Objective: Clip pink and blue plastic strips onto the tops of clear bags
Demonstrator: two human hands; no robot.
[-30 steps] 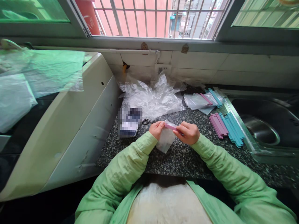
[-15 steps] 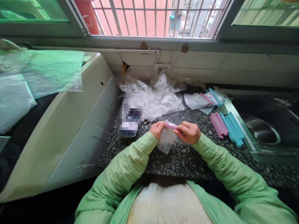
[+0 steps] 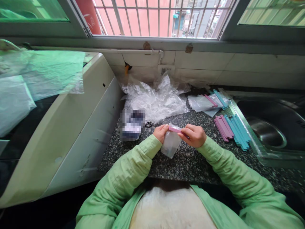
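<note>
Pinching a pink clip, both hands are above a speckled counter below a barred window.

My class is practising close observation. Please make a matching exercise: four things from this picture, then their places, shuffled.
Things
1. Small bag
2. Crumpled clear plastic
3. Blue strip pile
4. Sink

Places
A. Farthest right
B. By the wall, under the socket
C. Between left hand and right hand
D. Beside the pink strip pile

Pairs: 1-C, 2-B, 3-D, 4-A
</note>
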